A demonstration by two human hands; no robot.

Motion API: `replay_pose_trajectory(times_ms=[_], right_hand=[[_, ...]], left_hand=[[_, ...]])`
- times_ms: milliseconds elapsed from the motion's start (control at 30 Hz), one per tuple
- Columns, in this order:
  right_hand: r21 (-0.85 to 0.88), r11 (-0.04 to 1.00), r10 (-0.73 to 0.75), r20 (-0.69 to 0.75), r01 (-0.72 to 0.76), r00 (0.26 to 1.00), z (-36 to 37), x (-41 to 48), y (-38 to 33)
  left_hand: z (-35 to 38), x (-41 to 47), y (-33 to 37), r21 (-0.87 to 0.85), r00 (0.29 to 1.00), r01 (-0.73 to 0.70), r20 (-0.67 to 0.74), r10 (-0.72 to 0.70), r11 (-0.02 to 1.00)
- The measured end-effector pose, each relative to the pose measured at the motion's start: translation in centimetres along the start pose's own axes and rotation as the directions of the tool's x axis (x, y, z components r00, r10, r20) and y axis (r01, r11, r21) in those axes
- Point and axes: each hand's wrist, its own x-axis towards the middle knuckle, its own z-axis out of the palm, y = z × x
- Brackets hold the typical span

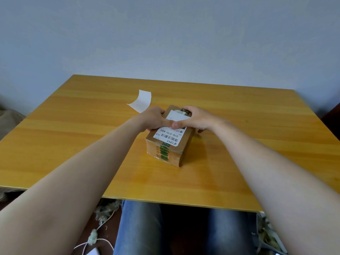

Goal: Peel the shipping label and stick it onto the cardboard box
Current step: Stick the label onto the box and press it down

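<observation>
The cardboard box [170,144] sits in the middle of the table [73,144], its taped end facing you, with the shipping label [170,134] already lying on its top face. Your near edge of the label looks flat; keep it that way and work outward from there. Your left hand [153,119] and right hand [196,118] rest open on the top, fingers wrapped over the box sides and both thumbs meeting on the label, gripping nothing but the box itself. Slide the thumbs apart toward the sides, then toward the far end, to push out air. Beyond the left hand lies a curled white backing sheet [140,101], apart from the box; leave it.
</observation>
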Motion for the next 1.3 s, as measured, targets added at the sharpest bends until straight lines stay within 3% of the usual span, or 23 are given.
replay_pose_trajectory(times_ms=[300,567,900,1300], right_hand=[[0.117,0.992,0.071,-0.130,-0.056,0.989,0.1,0.3,1.2],[0.156,0.983,0.121,-0.162,-0.096,0.979,-0.6,0.9,1.7],[0.156,0.982,0.133,-0.161,-0.108,0.978,-1.3,1.8,1.9],[0.107,0.980,0.178,-0.090,-0.168,0.980,-2.2,2.2,1.3]], left_hand=[[1.2,0.6,0.3,-0.081,0.989,-0.001,-0.145,-0.010,0.997],[1.4,1.5,0.9,-0.124,0.984,0.042,-0.168,-0.063,0.991],[1.4,3.0,1.7,-0.088,0.967,0.067,-0.238,-0.087,0.994],[1.3,2.7,2.2,-0.080,0.976,0.105,-0.183,-0.118,0.991]])
